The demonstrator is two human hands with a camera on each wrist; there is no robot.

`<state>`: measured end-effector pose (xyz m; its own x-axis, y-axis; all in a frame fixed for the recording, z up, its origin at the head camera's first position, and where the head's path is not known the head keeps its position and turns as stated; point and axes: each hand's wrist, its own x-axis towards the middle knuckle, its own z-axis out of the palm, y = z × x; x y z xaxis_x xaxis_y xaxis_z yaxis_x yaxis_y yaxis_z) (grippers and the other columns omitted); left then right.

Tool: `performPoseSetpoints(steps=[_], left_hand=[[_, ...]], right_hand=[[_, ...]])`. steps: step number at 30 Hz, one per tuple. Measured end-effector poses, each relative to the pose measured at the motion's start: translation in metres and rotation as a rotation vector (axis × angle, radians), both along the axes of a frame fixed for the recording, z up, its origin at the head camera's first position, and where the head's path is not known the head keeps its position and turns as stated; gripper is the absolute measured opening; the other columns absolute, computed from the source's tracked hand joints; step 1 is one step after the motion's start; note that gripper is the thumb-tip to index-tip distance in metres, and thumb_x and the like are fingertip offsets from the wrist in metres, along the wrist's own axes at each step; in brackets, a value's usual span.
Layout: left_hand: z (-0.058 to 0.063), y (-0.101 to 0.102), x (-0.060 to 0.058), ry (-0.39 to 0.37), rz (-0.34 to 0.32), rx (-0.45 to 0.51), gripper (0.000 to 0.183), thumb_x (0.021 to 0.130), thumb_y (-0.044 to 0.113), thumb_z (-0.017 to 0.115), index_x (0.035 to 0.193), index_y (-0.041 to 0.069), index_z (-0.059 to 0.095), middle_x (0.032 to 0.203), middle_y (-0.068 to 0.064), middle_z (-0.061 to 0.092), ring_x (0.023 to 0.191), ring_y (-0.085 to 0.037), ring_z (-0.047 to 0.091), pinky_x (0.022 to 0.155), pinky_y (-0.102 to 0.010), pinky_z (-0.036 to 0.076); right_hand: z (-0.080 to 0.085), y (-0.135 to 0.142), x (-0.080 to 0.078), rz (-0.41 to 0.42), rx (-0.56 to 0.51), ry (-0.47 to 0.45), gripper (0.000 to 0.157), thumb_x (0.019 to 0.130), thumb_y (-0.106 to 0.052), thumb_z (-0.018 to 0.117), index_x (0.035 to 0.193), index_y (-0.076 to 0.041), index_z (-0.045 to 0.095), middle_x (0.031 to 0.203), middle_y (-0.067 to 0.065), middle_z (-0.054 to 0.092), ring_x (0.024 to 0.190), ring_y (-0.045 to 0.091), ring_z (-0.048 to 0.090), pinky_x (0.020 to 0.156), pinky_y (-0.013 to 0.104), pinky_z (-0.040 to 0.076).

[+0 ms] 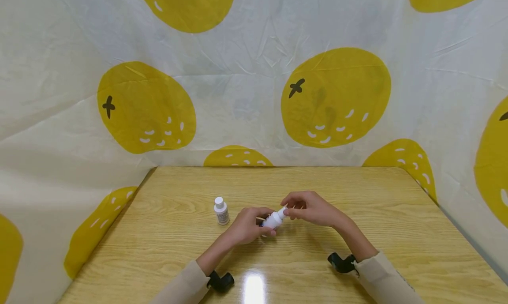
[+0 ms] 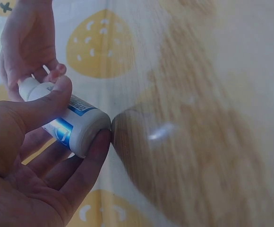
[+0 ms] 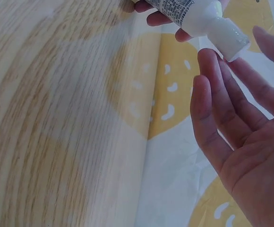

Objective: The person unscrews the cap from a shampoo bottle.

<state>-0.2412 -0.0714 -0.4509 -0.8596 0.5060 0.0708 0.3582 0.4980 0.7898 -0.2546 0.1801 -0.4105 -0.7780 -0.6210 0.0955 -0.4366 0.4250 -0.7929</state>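
A white plastic bottle [image 1: 272, 221] with a blue-and-white label is gripped by my left hand [image 1: 248, 224], thumb on one side and fingers curled round the other. It tilts, its white cap [image 3: 228, 39] pointing up and to the right. In the left wrist view, the bottle's rounded base [image 2: 93, 133] faces the table. My right hand [image 1: 313, 208] is at the cap end; in the right wrist view its fingertips [image 3: 209, 56] are right at the cap, while the thumb stands apart from it. A second white bottle [image 1: 222, 212] with a white cap stands upright left of my hands.
The wooden table [image 1: 178, 251] has a glossy top with a bright reflection near its front. A white cloth [image 1: 238, 96] printed with yellow fruit hangs behind and along both sides of the table. Black wrist-worn devices [image 1: 221, 282] sit below both wrists.
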Motion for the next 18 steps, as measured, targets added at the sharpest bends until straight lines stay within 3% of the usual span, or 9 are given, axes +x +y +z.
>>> performPoseSetpoints(steps=[6, 18], left_hand=[[-0.0005, -0.0005, -0.0001, -0.001, -0.002, 0.005, 0.040, 0.085, 0.017, 0.086, 0.123, 0.020, 0.075, 0.119, -0.002, 0.076, 0.111, -0.017, 0.071, 0.092, -0.028, 0.061], [-0.0005, -0.0010, 0.0001, 0.002, -0.012, 0.005, 0.041, 0.085, 0.017, 0.086, 0.124, 0.018, 0.074, 0.120, -0.003, 0.075, 0.111, -0.019, 0.072, 0.091, -0.030, 0.062]], right_hand=[[0.0003, 0.0000, -0.0006, -0.013, -0.004, -0.019, 0.023, 0.102, -0.023, 0.068, 0.112, -0.003, 0.072, 0.100, 0.021, 0.074, 0.083, 0.037, 0.071, 0.073, 0.043, 0.063], [0.0011, 0.0014, -0.0007, 0.021, -0.006, 0.013, 0.024, 0.098, -0.013, 0.071, 0.119, -0.002, 0.070, 0.100, 0.013, 0.074, 0.084, 0.039, 0.071, 0.072, 0.038, 0.063]])
